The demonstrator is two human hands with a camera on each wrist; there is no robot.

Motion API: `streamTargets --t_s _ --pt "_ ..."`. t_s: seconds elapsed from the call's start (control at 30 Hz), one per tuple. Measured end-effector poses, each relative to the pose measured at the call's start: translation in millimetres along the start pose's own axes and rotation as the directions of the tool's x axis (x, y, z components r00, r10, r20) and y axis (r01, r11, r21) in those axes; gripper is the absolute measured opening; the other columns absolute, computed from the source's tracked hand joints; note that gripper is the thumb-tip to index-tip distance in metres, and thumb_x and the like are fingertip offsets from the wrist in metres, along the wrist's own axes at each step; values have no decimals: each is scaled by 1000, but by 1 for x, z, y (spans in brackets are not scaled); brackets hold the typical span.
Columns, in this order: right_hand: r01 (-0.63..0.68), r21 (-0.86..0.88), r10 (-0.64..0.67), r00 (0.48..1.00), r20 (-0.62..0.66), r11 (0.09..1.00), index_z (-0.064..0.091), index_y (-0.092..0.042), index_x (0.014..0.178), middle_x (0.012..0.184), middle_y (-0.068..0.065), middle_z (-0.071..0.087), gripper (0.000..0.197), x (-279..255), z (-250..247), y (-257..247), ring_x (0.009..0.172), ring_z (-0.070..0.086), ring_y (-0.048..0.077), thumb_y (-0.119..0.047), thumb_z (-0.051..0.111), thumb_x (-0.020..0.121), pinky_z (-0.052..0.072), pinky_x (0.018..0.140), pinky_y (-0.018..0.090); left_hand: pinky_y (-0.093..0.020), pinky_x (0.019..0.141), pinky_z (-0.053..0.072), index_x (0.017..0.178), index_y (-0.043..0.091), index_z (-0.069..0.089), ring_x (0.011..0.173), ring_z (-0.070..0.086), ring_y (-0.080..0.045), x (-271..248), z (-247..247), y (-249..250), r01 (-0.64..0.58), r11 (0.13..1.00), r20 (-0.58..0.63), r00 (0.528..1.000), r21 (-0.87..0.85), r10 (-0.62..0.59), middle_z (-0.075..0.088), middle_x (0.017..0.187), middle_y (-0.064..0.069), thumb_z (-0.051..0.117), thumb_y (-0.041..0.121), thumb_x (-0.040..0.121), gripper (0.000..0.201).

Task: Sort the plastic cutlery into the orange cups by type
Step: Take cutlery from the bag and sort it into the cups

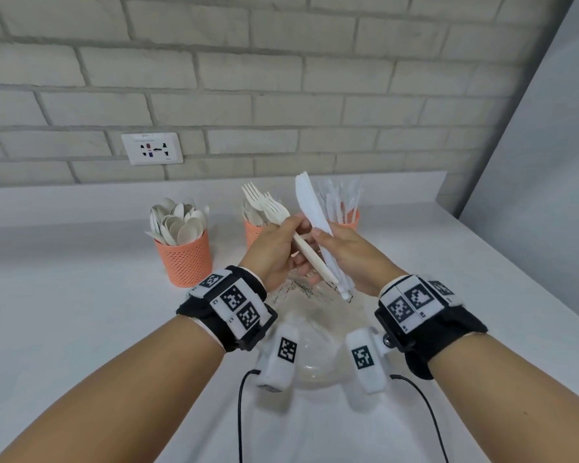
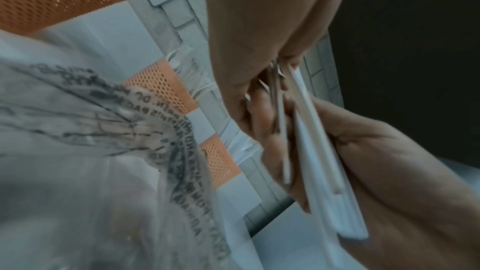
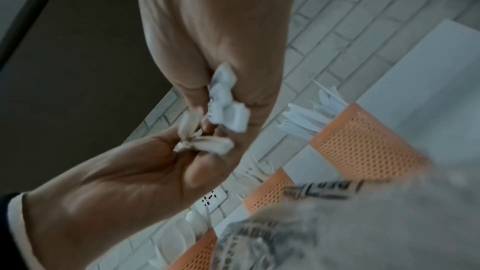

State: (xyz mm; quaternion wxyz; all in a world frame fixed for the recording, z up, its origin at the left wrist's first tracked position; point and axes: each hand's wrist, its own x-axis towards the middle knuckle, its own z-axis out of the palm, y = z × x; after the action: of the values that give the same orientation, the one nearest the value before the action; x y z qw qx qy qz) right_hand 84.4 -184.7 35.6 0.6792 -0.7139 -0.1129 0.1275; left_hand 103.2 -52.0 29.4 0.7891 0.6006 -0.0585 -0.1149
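My left hand [image 1: 281, 248] grips two cream forks [image 1: 270, 208] by their handles, tines up. Beside it my right hand [image 1: 343, 250] holds a bundle of white knives [image 1: 310, 203], blades up; the two bundles cross between the hands. Three orange mesh cups stand behind: the spoon cup [image 1: 188, 259] at left, the fork cup [image 1: 253, 232] in the middle, and the knife cup [image 1: 350, 218] at right, both partly hidden by my hands. The right wrist view shows the knife handle ends [image 3: 227, 110] sticking out of my right hand [image 3: 221, 28].
A crumpled clear plastic bag [image 1: 311, 329] with black print lies on the white counter [image 1: 81, 312] under my hands. A brick wall with a socket plate [image 1: 151, 148] runs behind the cups. The counter's right edge [image 1: 515, 272] slants near my right arm.
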Motion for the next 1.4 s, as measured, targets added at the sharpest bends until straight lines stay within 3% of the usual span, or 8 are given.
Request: streamTargets --t_s 0.1,0.27,0.47,0.6,0.8,1.03,1.2,1.4 --pt "-67 -40 68 997 33 997 52 2 115 91 16 63 32 9 -17 -1 79 66 25 -22 37 101 58 74 40 -30 51 45 73 9 55 51 53 -19 14 4 1 -18 1000 -11 1000 -11 18 56 56 -5 43 27 98 32" --pt "3 -281 -7 1000 -14 960 57 -14 87 93 -1 60 27 24 -50 -2 94 55 13 -27 37 101 40 96 33 -36 81 54 84 5 56 69 64 -16 34 17 4 -10 995 -109 994 -98 -1 66 74 -6 44 24 98 26" --pt "127 -274 -221 912 -346 953 45 -17 106 82 -2 52 13 61 -104 -19 80 52 12 -16 34 100 43 77 26 -22 43 36 76 15 42 38 30 -7 51 10 7 31 993 -168 984 -113 -50 32 48 6 50 21 96 23" --pt "234 -248 -320 856 -406 940 40 -19 107 77 -4 51 12 91 -113 -9 80 53 10 -13 32 100 45 90 30 -26 52 35 87 11 45 47 33 -11 49 14 6 56 992 -54 997 -111 -62 36 58 2 36 3 93 15" --pt "94 -269 -204 884 -420 959 41 -11 125 89 2 57 27 116 -104 21 83 56 16 -19 37 100 46 73 24 -24 61 47 100 11 49 58 52 -11 44 7 4 32 999 12 999 -6 -31 54 73 -2 33 5 100 17" --pt "4 -382 -153 920 -361 924 43 -13 131 133 10 47 34 124 -103 31 121 48 21 -19 40 99 38 105 33 -21 55 50 100 16 50 51 56 -7 41 -1 0 -3 1000 -31 1000 -13 2 69 70 3 40 10 99 12" --pt "376 -608 -679 615 -401 699 48 -5 125 108 6 47 39 102 -83 -7 96 47 12 -10 53 87 39 85 23 -23 56 46 96 18 49 50 52 -8 41 -5 1 -7 999 -53 999 -35 5 68 67 4 38 13 100 12" --pt "162 -438 -253 954 -159 884 61 -5 93 65 0 55 13 84 -35 -22 53 51 1 -18 61 89 40 56 19 -23 52 48 102 11 51 52 55 -8 41 -5 2 -68 998 16 998 10 68 65 73 0 37 14 100 15"
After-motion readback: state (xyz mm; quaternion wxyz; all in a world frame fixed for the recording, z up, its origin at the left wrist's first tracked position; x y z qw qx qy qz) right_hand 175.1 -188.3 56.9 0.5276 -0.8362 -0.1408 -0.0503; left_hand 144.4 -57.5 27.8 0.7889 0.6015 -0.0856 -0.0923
